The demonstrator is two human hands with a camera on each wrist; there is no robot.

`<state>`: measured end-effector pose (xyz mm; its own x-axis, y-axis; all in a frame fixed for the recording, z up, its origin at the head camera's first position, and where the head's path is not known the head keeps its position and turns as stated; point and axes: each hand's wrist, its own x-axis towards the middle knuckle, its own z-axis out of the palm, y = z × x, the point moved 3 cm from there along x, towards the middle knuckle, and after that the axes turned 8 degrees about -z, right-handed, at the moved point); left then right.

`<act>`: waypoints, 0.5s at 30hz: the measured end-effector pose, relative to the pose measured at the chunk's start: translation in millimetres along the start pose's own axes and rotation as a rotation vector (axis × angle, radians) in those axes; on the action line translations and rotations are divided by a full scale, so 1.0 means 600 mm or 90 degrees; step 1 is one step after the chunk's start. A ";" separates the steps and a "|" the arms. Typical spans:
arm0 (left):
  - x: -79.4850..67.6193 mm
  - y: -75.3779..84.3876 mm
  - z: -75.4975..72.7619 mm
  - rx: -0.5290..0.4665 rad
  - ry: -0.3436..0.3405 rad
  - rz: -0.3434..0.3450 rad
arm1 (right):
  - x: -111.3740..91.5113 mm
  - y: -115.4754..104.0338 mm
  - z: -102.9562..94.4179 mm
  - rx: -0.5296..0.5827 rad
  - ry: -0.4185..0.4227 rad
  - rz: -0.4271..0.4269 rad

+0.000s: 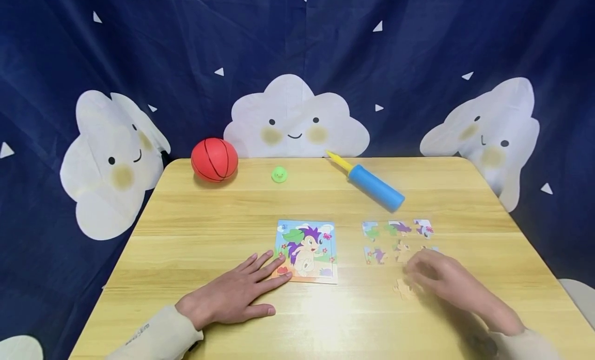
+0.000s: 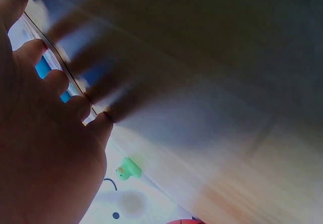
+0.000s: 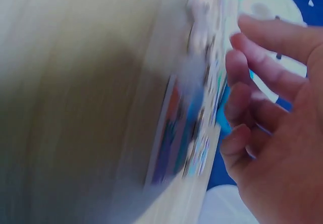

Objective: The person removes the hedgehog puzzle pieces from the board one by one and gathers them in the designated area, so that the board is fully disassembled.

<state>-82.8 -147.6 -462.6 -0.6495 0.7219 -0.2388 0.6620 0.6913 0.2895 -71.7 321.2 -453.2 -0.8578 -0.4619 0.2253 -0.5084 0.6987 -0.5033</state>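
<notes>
The picture board (image 1: 312, 249), a square puzzle showing a purple-spiked hedgehog, lies on the table near the middle. My left hand (image 1: 234, 293) rests palm down with spread fingers, its fingertips on the board's lower left part. On the right, several loose puzzle pieces (image 1: 375, 255) are laid out in rows, with a pale piece (image 1: 403, 288) in front. Close over the front right pieces hovers my right hand (image 1: 443, 280), blurred, partly covering them. In the right wrist view its fingers (image 3: 237, 103) are loosely bent with nothing between them.
Along the back stand a red ball (image 1: 214, 160) and a small green duck (image 1: 279, 174). A blue pump (image 1: 376, 188) with a yellow nozzle lies behind the loose pieces. A dark blue curtain (image 1: 297, 34) with cloud faces hangs beyond the wooden table (image 1: 195, 231).
</notes>
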 end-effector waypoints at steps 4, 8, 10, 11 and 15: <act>-0.001 0.000 0.001 0.003 0.000 -0.003 | 0.030 -0.031 0.012 0.016 0.029 -0.006; -0.002 0.000 0.002 0.012 0.004 -0.003 | 0.063 -0.065 0.029 0.051 0.022 -0.017; -0.002 0.000 0.003 0.018 0.008 0.000 | 0.080 -0.081 0.037 0.051 0.021 -0.029; -0.002 0.001 0.003 0.022 0.010 0.002 | 0.088 -0.088 0.041 0.057 0.014 -0.027; -0.003 0.001 0.003 0.026 0.014 0.008 | 0.123 -0.114 0.064 0.067 -0.017 -0.027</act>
<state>-80.6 -148.3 -463.4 -0.6490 0.7298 -0.2149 0.6846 0.6834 0.2534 -97.0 218.4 -434.0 -0.8323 -0.5057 0.2268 -0.5329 0.6177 -0.5783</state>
